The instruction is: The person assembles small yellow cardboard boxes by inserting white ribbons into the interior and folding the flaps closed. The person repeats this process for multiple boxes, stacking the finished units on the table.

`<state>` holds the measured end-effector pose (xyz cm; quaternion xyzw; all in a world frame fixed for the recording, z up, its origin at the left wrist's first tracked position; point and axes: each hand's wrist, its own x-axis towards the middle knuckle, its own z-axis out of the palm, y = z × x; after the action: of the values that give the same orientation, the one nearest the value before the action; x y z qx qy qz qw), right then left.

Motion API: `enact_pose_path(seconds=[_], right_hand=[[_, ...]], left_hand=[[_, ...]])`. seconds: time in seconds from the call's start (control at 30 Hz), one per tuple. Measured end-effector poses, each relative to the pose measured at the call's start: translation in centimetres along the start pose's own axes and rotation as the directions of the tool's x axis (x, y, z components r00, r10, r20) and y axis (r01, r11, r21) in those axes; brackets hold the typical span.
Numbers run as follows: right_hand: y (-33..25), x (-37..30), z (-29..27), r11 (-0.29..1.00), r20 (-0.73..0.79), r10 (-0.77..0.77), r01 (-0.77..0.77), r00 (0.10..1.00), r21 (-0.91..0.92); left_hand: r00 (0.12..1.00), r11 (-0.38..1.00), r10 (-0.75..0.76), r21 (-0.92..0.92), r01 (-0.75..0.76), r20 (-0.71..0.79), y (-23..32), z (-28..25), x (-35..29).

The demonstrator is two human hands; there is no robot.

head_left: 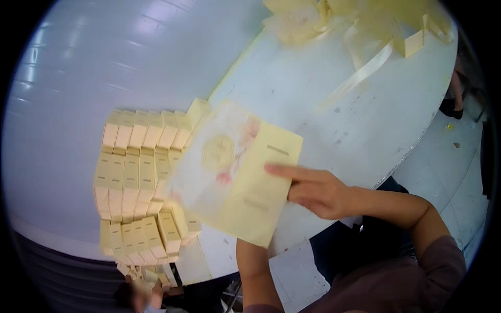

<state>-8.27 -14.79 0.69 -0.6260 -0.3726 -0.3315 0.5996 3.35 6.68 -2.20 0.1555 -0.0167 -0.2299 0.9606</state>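
Note:
A flat, pale yellow box with a white panel of pink flowers is raised above the table, tilted. The index finger of my right hand stretches across its yellow face, while the other fingers curl at its right edge; the thumb does not show. From below, my left forearm reaches up behind the box, which hides my left hand and its fingers. Just left of the box stand rows of small cream-yellow cartons, partly covered by its corner.
Crumpled yellow paper pieces and pale strips lie at the far right of the white table, whose curved edge runs down the right. Another person is at the lower left near more cartons. A person's foot shows at the right.

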Motion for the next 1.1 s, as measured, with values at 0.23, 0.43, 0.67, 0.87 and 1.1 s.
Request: enact_pose_path(seconds=[0.23,0.43,0.67,0.87,1.1], right_hand=[[-1.2,-3.7,2.4,0.956,0.116,-0.235,0.251,0.965,-0.154],[-3.6,-3.1,-0.8,0.997,0.245,0.059,-0.044,0.968,-0.065],[-4.4,-0.5,-10.3,0.942,0.129,0.235,-0.193,0.963,-0.275],[-5.0,-5.6,-8.3,0.994,0.392,0.022,0.02,0.92,-0.104],[-5.9,-8.6,-6.0,0.974,0.257,-0.117,0.161,0.959,-0.157]], left_hand=[[0.964,0.992,-0.093,-0.059,0.111,0.25,-1.2,-1.2,-0.5],[0.875,0.962,-0.253,0.016,0.271,0.413,-2.4,-0.1,1.4],[0.775,0.858,-0.505,0.315,0.405,0.379,-6.5,3.6,2.8],[0.516,0.729,-0.681,0.546,0.414,0.519,-9.8,8.6,3.8],[0.269,0.563,-0.826,0.735,0.378,0.495,-10.5,10.4,4.6]])
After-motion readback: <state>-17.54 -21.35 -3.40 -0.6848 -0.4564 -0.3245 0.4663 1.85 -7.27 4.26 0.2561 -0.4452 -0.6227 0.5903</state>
